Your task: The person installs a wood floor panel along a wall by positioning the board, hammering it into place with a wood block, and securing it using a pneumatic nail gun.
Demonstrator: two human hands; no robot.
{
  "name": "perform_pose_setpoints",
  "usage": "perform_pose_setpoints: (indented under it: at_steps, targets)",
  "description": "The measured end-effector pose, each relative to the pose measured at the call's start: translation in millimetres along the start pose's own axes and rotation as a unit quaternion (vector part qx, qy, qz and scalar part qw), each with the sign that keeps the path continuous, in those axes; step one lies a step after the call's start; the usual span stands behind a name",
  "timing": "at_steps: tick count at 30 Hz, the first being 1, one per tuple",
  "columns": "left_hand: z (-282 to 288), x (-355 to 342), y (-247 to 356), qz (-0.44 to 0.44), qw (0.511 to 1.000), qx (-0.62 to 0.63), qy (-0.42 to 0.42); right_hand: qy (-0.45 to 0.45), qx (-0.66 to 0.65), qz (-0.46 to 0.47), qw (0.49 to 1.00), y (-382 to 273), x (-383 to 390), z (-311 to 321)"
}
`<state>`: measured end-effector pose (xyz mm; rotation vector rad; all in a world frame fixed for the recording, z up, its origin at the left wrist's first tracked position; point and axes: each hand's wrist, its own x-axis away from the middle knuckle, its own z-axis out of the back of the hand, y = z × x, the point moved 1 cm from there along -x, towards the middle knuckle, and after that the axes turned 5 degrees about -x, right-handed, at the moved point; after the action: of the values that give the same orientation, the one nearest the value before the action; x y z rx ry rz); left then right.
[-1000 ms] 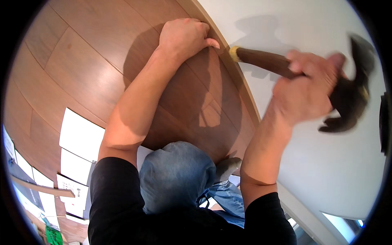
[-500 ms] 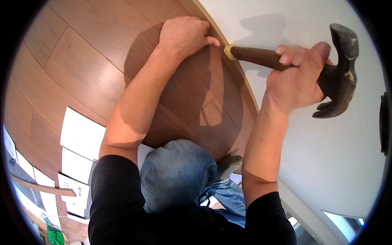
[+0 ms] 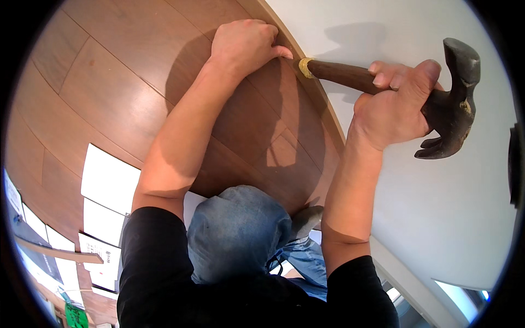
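My right hand [image 3: 391,109] is wrapped round the wooden handle of a claw hammer [image 3: 350,75], close under its dark metal head. The head points right, away from me, with its claw toward the lower side. The handle's butt, bound with a yellow band, reaches the wooden baseboard [image 3: 322,104] along the wall's foot. Just left of that butt, my left hand [image 3: 243,46] lies against the baseboard with its fingers curled and its thumb stretched toward the strip. Its fingertips are hidden, so I cannot see whether anything small is between them.
Brown wood flooring [image 3: 115,93] spreads to the left, and a pale wall [image 3: 437,208] rises on the right. White sheets [image 3: 109,175] lie at lower left near a wooden strip [image 3: 60,251] and a green piece [image 3: 75,316]. My jeans-clad knee [image 3: 238,235] is below my arms.
The hammer and my right hand have shifted slightly left, the butt coming a little closer to my left thumb. My left hand has moved only slightly.
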<state>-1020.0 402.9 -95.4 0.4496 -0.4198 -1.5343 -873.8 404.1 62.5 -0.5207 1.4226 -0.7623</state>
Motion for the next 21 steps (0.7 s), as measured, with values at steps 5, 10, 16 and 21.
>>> perform_pose_setpoints:
  at_steps: [5, 10, 16, 21]
  targets:
    - [-2, -2, -2, -0.018, 0.999, 0.036, 0.011, -0.01, -0.005, 0.013, 1.0, -4, 2, -8]
    - [0, 0, -2, -0.015, 0.999, 0.042, 0.012, -0.042, -0.002, 0.022, 0.999, -9, 1, -2]
    - [4, 0, 1, 0.007, 1.0, 0.024, -0.019, -0.034, -0.017, 0.005, 0.999, -5, 15, 3]
    - [2, 1, -1, 0.013, 0.998, 0.062, 0.004, -0.006, -0.02, -0.038, 0.999, -9, 14, 4]
